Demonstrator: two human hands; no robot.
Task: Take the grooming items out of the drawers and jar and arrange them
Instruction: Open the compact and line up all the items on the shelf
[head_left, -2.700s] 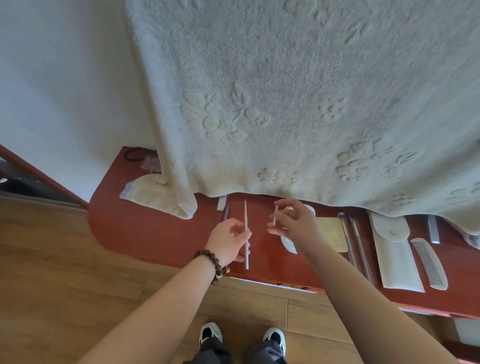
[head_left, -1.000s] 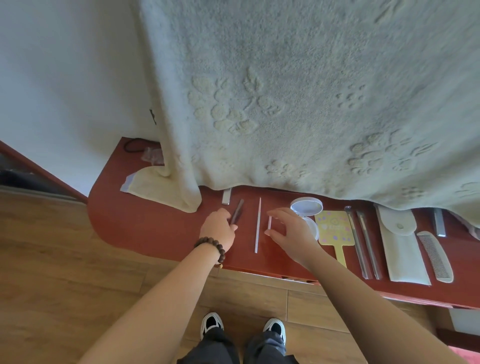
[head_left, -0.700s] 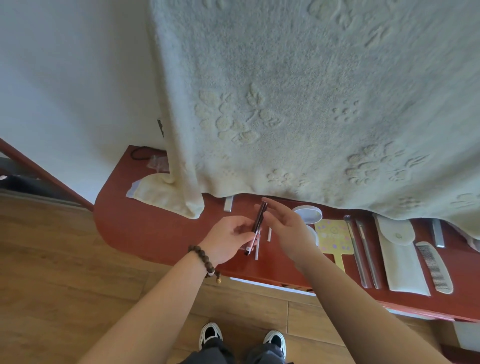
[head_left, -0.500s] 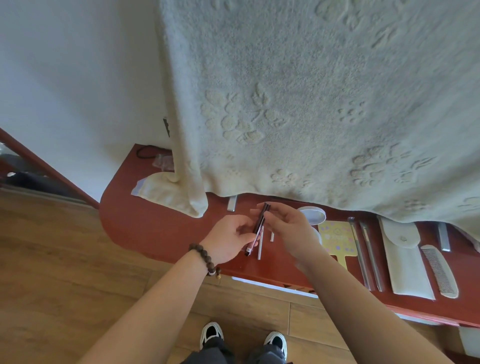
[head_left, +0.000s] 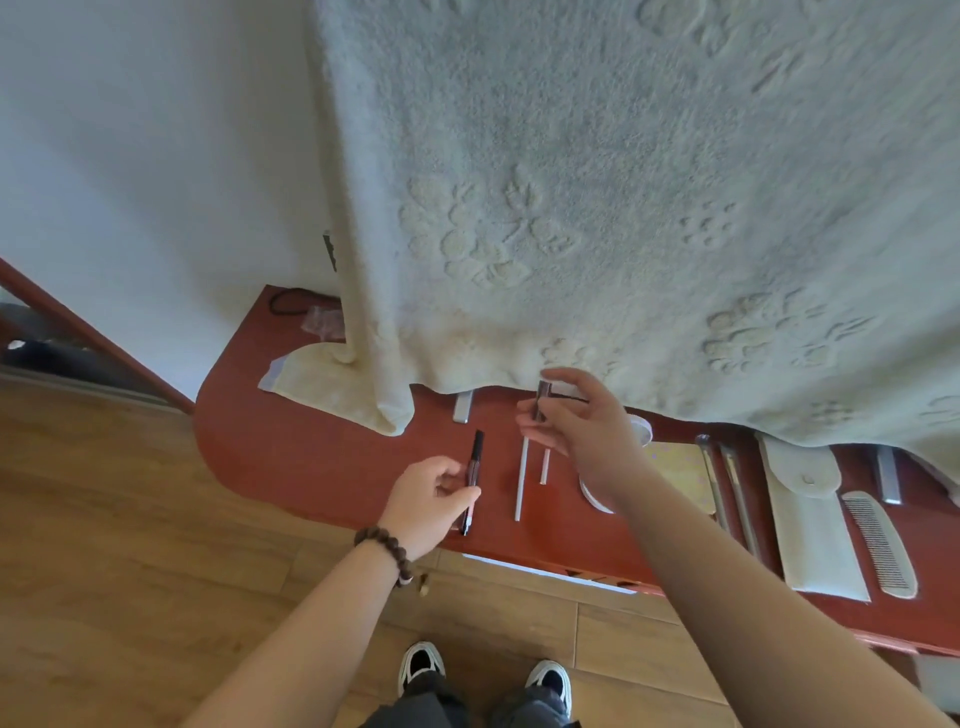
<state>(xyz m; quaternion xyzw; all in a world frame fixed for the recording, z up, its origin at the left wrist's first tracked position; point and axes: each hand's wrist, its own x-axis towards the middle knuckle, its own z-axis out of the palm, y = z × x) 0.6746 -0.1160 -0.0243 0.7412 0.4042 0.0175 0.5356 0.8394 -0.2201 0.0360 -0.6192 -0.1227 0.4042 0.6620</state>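
Head view is showing the left hand (head_left: 423, 501) pinching a slim black pen-shaped cosmetic pencil (head_left: 471, 480) near its lower half, thumb and fingers curling round the barrel above the red wooden shelf (head_left: 311, 462). Beyond those fingers the right hand (head_left: 582, 431) is gripping a small dark cap (head_left: 541, 400) between thumb and fingertips, the other fingers spreading loosely. Two thin white sticks (head_left: 521, 480) are lying on the shelf between the hands. Light, stiff and smooth, the pencil is looking likely to roll; holding it mid-barrel seems safest.
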